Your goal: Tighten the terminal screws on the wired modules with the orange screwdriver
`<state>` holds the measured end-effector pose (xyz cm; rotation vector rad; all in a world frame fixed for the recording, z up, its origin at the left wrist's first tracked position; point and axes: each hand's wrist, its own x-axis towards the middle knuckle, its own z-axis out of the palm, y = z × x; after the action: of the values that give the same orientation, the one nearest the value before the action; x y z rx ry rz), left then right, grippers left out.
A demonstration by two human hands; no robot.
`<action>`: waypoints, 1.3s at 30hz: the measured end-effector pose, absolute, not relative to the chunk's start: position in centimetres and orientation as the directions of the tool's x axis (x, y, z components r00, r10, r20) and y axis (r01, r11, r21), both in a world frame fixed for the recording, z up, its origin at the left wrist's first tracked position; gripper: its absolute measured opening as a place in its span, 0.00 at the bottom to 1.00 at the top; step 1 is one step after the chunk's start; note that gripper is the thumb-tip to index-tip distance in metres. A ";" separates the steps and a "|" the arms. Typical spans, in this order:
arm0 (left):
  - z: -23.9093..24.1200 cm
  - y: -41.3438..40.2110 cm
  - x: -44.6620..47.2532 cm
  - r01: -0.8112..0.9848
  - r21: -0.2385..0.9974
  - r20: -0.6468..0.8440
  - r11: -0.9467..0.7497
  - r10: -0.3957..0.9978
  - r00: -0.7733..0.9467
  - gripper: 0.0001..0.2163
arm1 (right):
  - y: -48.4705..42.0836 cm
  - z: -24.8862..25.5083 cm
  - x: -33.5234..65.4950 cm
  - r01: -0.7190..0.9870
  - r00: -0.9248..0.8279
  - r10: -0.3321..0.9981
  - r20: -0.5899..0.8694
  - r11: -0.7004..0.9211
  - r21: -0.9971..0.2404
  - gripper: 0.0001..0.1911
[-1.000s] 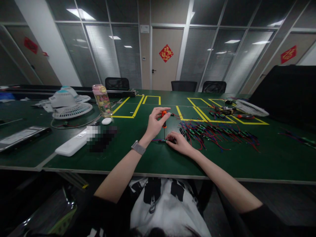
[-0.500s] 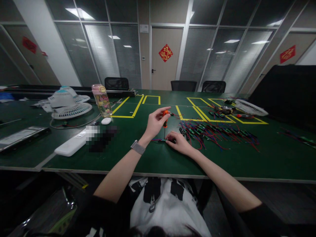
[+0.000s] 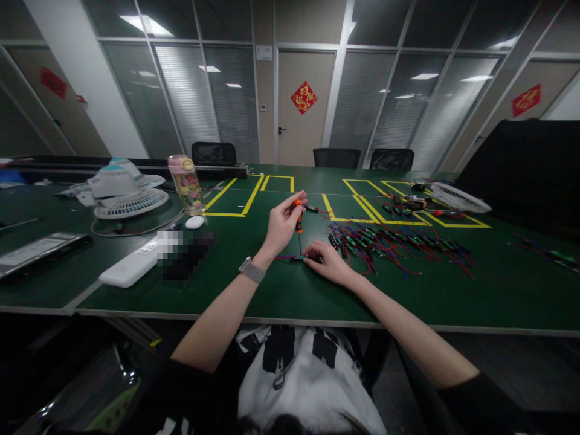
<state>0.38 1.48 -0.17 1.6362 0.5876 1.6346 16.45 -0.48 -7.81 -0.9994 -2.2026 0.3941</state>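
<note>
My left hand point(image 3: 281, 225) pinches the orange handle of a small screwdriver point(image 3: 299, 225), which stands upright with its tip down on a small green circuit board point(image 3: 297, 258) on the green table point(image 3: 281, 290). My right hand point(image 3: 327, 260) lies low on the table beside it, its fingers pressed on the board's right end. Red and blue wires trail from the board to the left. A watch sits on my left wrist.
A spread of several similar boards with red and blue wires point(image 3: 394, 244) lies right of my hands. To the left stand a pink-lidded bottle point(image 3: 186, 185), white fans point(image 3: 122, 190), a white mouse point(image 3: 195, 222) and a white bar point(image 3: 129, 267). Yellow tape boxes mark the far table.
My left fingers have shifted on the screwdriver handle, the index finger curling in from stretched out. The right hand and the board have stayed put.
</note>
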 end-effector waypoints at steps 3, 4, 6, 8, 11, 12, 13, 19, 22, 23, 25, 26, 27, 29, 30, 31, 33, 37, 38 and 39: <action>-0.3 1.5 0.4 -0.125 0.756 0.653 -0.642 0.753 0.080 0.16 | -0.4 -7.9 16.5 0.547 -0.478 0.749 0.458 0.662 -0.512 0.03; -0.3 1.5 0.3 -0.061 0.737 0.676 -0.673 0.734 0.063 0.15 | -0.4 -7.9 16.5 0.546 -0.479 0.748 0.459 0.664 -0.511 0.03; -0.4 1.3 0.3 0.100 0.669 0.739 -0.737 0.674 0.022 0.12 | -0.4 -8.0 16.5 0.545 -0.481 0.745 0.462 0.667 -0.508 0.03; -0.4 1.1 0.2 0.229 0.600 0.787 -0.767 0.617 0.007 0.11 | -0.4 -8.0 16.5 0.549 -0.480 0.744 0.464 0.668 -0.503 0.03; -0.3 1.1 0.1 0.231 0.586 0.788 -0.776 0.613 0.057 0.12 | -0.4 -7.9 16.5 0.557 -0.477 0.749 0.459 0.662 -0.501 0.03; -0.3 1.2 0.1 0.189 0.602 0.778 -0.776 0.623 0.077 0.13 | -0.4 -7.9 16.5 0.558 -0.476 0.751 0.457 0.660 -0.503 0.03; -0.4 1.3 0.1 0.134 0.623 0.766 -0.770 0.636 0.096 0.14 | -0.4 -7.9 16.5 0.556 -0.476 0.752 0.456 0.659 -0.506 0.03; -0.6 1.7 0.4 -0.076 0.724 0.690 -0.686 0.718 0.095 0.14 | -0.4 -8.0 16.5 0.546 -0.475 0.749 0.462 0.663 -0.512 0.04; -0.7 1.6 0.5 -0.067 0.719 0.695 -0.692 0.717 0.056 0.14 | -0.3 -8.0 16.5 0.544 -0.477 0.747 0.462 0.664 -0.512 0.03; -0.7 1.5 0.5 -0.033 0.705 0.709 -0.709 0.704 0.039 0.13 | -0.3 -8.0 16.5 0.543 -0.480 0.746 0.462 0.666 -0.512 0.04; -0.6 1.3 0.5 0.064 0.661 0.749 -0.748 0.663 0.009 0.11 | -0.3 -8.0 16.5 0.542 -0.482 0.742 0.466 0.670 -0.507 0.04; -0.6 1.2 0.4 0.105 0.639 0.766 -0.762 0.642 -0.001 0.10 | -0.4 -8.0 16.5 0.541 -0.482 0.740 0.469 0.673 -0.505 0.04; -0.5 1.1 0.3 0.136 0.623 0.778 -0.770 0.628 -0.006 0.10 | -0.4 -8.0 16.5 0.541 -0.481 0.738 0.473 0.674 -0.503 0.04; -0.4 1.0 0.2 0.165 0.617 0.780 -0.769 0.626 0.001 0.09 | -0.4 -8.0 16.5 0.539 -0.481 0.738 0.474 0.675 -0.504 0.04; -0.3 1.0 0.1 0.168 0.623 0.773 -0.764 0.634 0.013 0.10 | -0.4 -8.0 16.5 0.538 -0.482 0.739 0.471 0.674 -0.506 0.04; -0.3 1.1 0.1 0.157 0.631 0.766 -0.760 0.642 0.028 0.10 | -0.4 -8.0 16.5 0.538 -0.482 0.740 0.470 0.673 -0.508 0.04; -0.3 1.3 0.1 0.093 0.653 0.750 -0.752 0.659 0.058 0.13 | -0.4 -8.0 16.5 0.539 -0.480 0.742 0.467 0.670 -0.510 0.04; -0.5 1.7 0.4 -0.105 0.719 0.694 -0.687 0.715 0.084 0.14 | -0.3 -8.1 16.5 0.547 -0.482 0.740 0.469 0.672 -0.499 0.04; -0.6 1.7 0.5 -0.127 0.728 0.685 -0.674 0.724 0.084 0.14 | -0.3 -8.1 16.5 0.546 -0.485 0.738 0.470 0.675 -0.496 0.04; -0.6 1.7 0.6 -0.135 0.732 0.680 -0.668 0.729 0.080 0.14 | -0.2 -8.2 16.5 0.545 -0.486 0.735 0.472 0.677 -0.494 0.04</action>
<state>0.59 1.65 -0.59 1.7002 0.5929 1.6641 16.53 -0.22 -8.17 -0.9801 -2.2140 0.3645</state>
